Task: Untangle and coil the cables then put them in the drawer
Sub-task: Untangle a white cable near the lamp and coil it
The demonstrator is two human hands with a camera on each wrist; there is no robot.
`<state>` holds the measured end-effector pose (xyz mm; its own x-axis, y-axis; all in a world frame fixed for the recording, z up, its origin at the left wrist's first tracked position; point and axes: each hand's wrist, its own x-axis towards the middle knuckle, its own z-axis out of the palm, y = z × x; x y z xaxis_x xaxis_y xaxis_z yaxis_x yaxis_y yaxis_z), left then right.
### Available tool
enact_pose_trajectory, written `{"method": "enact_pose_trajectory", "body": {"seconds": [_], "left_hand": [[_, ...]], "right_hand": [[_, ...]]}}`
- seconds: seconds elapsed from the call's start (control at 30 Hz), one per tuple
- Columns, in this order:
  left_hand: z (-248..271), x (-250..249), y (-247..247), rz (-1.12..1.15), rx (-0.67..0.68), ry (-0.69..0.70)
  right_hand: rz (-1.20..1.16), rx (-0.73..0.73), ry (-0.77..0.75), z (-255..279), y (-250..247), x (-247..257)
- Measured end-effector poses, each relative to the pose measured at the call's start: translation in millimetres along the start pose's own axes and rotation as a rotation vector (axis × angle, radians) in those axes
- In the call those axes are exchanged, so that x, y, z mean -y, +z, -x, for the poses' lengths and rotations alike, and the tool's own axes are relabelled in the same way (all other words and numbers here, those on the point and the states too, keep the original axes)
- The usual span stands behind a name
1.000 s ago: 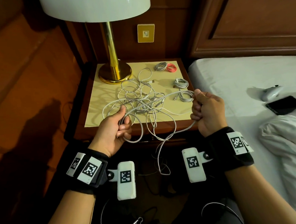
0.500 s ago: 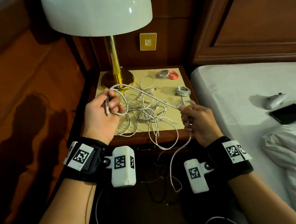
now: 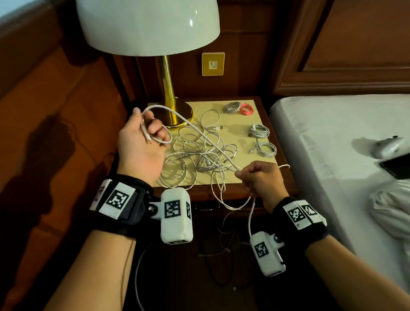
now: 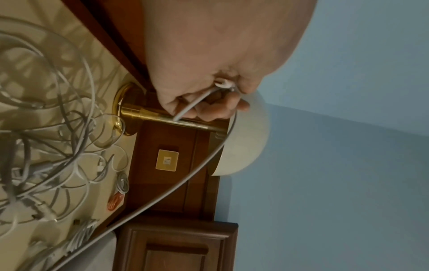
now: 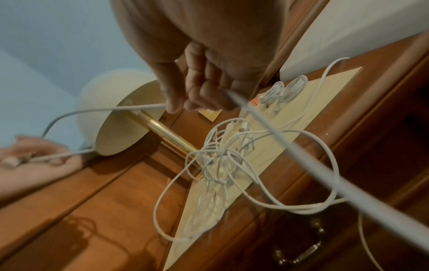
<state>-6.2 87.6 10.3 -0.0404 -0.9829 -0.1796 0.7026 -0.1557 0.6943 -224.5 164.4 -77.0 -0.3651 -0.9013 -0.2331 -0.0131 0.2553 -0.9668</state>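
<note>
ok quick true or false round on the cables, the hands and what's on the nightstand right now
1. The left hand holds a small loop of white cable. True.
2. The right hand is flat on the bed. False: it pinches the same white cable near the front edge of the nightstand.
3. All cables on the nightstand are coiled. False: a tangled pile lies in the middle.
4. A coiled red cable sits by the back edge, beside a grey coil. True.
5. The lamp stands on the bed. False: its brass base rests on the nightstand.
</note>
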Motion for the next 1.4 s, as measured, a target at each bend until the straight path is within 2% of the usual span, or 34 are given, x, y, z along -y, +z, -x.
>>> {"method": "enact_pose_trajectory", "body": {"seconds": [0.1, 0.23, 0.33, 0.4, 0.47, 0.53, 0.67, 0.9, 1.03, 1.1, 1.17, 1.33, 1.4], "left_hand": [[8, 3, 9, -0.122, -0.016, 0.048], [11, 12, 15, -0.530, 0.105, 0.155], [14, 22, 12, -0.757, 0.246, 0.167], [17, 28, 5, -0.848, 0.341, 0.123], [20, 33, -3, -0.897, 0.408, 0.073], [22, 35, -8, -0.886, 0.436, 0.013], [23, 40, -11, -0.788, 0.503, -0.062], [21, 36, -9, -0.627, 0.433, -0.174], [25, 25, -8, -0.379, 0.409, -0.329], [28, 24, -8, -0.289, 0.404, -0.334], [34, 25, -5, -0.233, 0.411, -0.318], [54, 23, 6, -0.058, 0.501, -0.404], [59, 22, 8, -0.031, 0.521, -0.411]], "right_hand": [[0.273, -0.004, -0.109, 9, 8, 4], [0.509, 0.196, -0.271, 30, 16, 23], [0.473, 0.346, -0.384, 48, 17, 32], [0.333, 0.416, -0.409, 53, 15, 39], [0.146, 0.428, -0.404, 53, 13, 46], [0.033, 0.392, -0.391, 49, 10, 53], [-0.045, 0.317, -0.369, 37, 7, 62], [-0.062, 0.188, -0.363, 22, 18, 80], [-0.010, 0.144, -0.340, 23, 26, 85], [0.001, 0.132, -0.309, 25, 29, 84], [0.008, 0.157, -0.264, 32, 31, 83], [0.029, 0.370, -0.164, 52, 27, 85], [0.005, 0.412, -0.151, 55, 23, 85]]}}
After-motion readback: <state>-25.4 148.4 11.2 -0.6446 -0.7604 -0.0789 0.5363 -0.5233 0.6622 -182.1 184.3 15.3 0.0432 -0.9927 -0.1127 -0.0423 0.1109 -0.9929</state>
